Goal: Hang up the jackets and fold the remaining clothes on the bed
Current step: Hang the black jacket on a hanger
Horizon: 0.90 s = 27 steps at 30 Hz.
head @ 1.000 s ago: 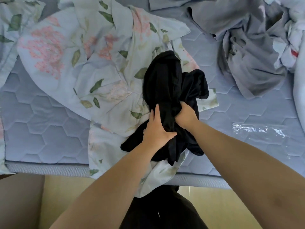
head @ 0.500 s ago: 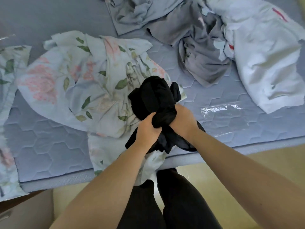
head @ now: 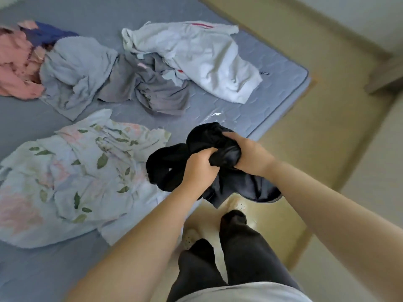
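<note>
Both hands are clamped on a black garment (head: pixel 165 164) - the left hand (head: pixel 200 168) grips a bunched fold from below, and the right hand (head: pixel 246 155) is curled round the wad just beside it, the two hands nearly touching. The garment is crumpled into a ball and held up at the near edge of the bed (head: pixel 272 68), with loose ends hanging under the hands over the floor (head: pixel 305 105).

On the bed to the left lies a floral cloth (head: pixel 82 171), spread out and wrinkled, its near end at the mattress edge. Further back sit a grey garment (head: pixel 157 88) and a light blue garment (head: pixel 76 68), touching each other, with a white garment (head: pixel 202 55) overlapping the grey one on the right. At the far left a pink garment (head: pixel 15 66) lies against the light blue one - a navy piece (head: pixel 45 33) shows behind it.
</note>
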{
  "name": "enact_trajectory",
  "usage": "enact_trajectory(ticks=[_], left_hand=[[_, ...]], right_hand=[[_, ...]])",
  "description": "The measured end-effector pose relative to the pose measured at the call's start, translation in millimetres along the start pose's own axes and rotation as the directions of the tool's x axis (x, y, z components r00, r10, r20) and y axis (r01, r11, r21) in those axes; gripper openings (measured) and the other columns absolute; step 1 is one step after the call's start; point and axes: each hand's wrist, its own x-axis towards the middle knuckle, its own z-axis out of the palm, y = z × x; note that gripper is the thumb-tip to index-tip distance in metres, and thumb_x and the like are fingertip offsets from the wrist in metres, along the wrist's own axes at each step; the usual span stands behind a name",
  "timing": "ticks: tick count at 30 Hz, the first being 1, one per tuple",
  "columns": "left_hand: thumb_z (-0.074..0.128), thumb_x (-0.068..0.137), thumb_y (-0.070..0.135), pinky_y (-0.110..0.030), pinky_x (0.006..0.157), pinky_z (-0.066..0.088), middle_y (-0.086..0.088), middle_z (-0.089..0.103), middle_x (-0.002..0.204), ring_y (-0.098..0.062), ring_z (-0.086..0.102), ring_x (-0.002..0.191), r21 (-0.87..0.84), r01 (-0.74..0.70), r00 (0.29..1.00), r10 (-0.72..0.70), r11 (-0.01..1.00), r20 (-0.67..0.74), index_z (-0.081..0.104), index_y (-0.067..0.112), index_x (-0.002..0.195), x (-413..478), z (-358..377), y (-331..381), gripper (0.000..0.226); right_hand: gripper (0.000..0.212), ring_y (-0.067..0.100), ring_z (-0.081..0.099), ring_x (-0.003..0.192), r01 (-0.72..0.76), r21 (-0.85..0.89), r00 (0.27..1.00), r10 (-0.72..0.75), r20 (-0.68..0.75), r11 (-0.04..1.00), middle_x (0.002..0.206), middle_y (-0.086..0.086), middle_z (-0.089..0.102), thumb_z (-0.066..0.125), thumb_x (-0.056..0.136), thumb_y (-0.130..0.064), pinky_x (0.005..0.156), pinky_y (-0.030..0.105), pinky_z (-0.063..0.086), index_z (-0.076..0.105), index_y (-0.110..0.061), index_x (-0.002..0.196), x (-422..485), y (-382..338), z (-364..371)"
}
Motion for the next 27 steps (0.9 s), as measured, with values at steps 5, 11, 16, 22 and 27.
enact_trajectory(ticks=[5,11,16,22,27], left_hand=[[0.057,0.083,0.002,-0.012,0.064,0.039,0.005,0.066,0.087,-0.012,0.057,0.079,-0.013,-0.229,0.955,0.227,0.973,0.192,0.069,0.013,0.104,15.9,66.6,99.9,0.026],[0.062,0.088,0.008,-0.007,0.066,0.044,0.012,0.062,0.090,-0.008,0.056,0.083,-0.060,-0.424,0.823,0.412,0.904,0.391,0.067,0.014,0.110,45.6,181.7,220.8,0.023],[0.059,0.089,0.011,-0.027,0.074,0.052,0.007,0.067,0.089,-0.011,0.060,0.083,-0.088,-0.503,0.704,0.467,0.860,0.536,0.066,0.017,0.105,69.0,281.7,304.6,0.018],[0.059,0.085,0.003,-0.007,0.056,0.039,0.016,0.057,0.069,0.002,0.053,0.065,-0.139,-0.558,0.596,0.511,0.818,0.619,0.066,0.017,0.088,103.1,366.1,378.0,0.016],[0.058,0.082,0.000,-0.018,0.056,0.037,0.008,0.055,0.066,-0.006,0.048,0.064,-0.164,-0.573,0.564,0.532,0.803,0.632,0.061,0.015,0.075,155.3,414.8,413.9,0.017]], right_hand=[[0.087,0.030,0.062,0.104,-0.135,0.093,0.947,0.156,-0.282,0.987,0.117,0.009,0.064,0.071,0.080,-0.030,0.081,0.030,0.044,0.020,-0.017,0.150,-78.4,73.8,-72.0],[0.080,0.026,0.061,0.102,-0.280,0.260,0.840,0.367,-0.400,0.924,0.107,0.000,0.063,0.067,0.080,-0.017,0.090,0.033,0.045,0.026,-0.022,0.149,-157.4,179.3,-152.9],[0.082,0.020,0.062,0.100,-0.334,0.330,0.824,0.443,-0.353,0.883,0.115,0.002,0.064,0.063,0.081,-0.005,0.090,0.031,0.048,0.025,-0.029,0.149,-199.7,275.6,-219.4],[0.060,0.014,0.060,0.103,-0.345,0.406,0.824,0.481,-0.301,0.846,0.109,-0.007,0.062,0.063,0.078,0.001,0.090,0.022,0.045,0.050,-0.018,0.134,-218.8,364.9,-280.7],[0.031,0.019,0.062,0.090,-0.415,0.451,0.699,0.594,-0.398,0.790,0.095,0.000,0.066,0.068,0.080,-0.009,0.078,0.023,0.045,0.064,-0.012,0.110,-195.8,416.0,-318.2]])
